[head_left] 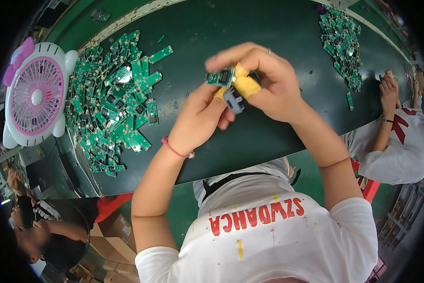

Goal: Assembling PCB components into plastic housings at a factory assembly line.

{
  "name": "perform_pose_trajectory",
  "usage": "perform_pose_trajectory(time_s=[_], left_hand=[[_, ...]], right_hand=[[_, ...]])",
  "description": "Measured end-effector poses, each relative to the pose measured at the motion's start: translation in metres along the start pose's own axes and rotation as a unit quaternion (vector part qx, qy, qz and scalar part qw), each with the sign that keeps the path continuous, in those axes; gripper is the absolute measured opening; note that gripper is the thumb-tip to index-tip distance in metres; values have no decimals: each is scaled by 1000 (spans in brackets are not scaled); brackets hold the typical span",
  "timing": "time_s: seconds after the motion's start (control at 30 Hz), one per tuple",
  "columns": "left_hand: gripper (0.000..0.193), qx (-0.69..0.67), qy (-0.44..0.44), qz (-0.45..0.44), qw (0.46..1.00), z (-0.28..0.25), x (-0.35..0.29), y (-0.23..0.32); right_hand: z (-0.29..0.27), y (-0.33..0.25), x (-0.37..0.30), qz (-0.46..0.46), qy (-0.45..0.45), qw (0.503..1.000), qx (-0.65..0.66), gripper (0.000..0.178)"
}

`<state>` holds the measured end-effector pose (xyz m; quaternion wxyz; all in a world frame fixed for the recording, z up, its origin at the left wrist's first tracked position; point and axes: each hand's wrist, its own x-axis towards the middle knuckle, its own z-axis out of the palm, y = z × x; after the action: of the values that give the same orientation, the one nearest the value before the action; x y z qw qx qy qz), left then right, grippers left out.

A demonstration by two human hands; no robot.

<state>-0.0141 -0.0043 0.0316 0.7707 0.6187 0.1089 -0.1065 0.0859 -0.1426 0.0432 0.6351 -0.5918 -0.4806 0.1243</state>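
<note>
Bare dark table surface [268,28] runs open through frame centre, top edge down to near edge. Left side blocked: big green circuit board pile [113,99], pink-and-white fan [35,94] beyond it at far left. Upper right: smaller board heap [342,45], then a neighbour's hand [389,89] on the right table edge.

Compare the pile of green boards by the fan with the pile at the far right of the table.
The left pile is larger and spreads wide beside the pink-and-white fan; the right pile is smaller and runs in a narrow strip. The left pile lies near the left hand; the right pile lies near a co-worker's hand. Both are loose small green circuit boards on the dark green table.
</note>
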Motion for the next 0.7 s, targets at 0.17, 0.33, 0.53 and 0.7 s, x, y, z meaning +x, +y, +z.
perform_pose_trajectory(time_s=[0.17,0.33,0.53,0.7], left_hand=[[26,-347,-138,-108,921,-4,2,-19],[29,-434,-163,-151,873,-9,10,-24],[40,-279,-169,-101,940,-9,7,-27],[30,-324,-163,-101,926,-15,11,-30]], right_hand=[[5,-9,3,-102,-52,988,-107,12],[6,2,2,-191,-61,961,-192,13],[-3,0,4,-198,-65,949,-236,15],[-4,3,3,-196,-73,947,-242,15]])
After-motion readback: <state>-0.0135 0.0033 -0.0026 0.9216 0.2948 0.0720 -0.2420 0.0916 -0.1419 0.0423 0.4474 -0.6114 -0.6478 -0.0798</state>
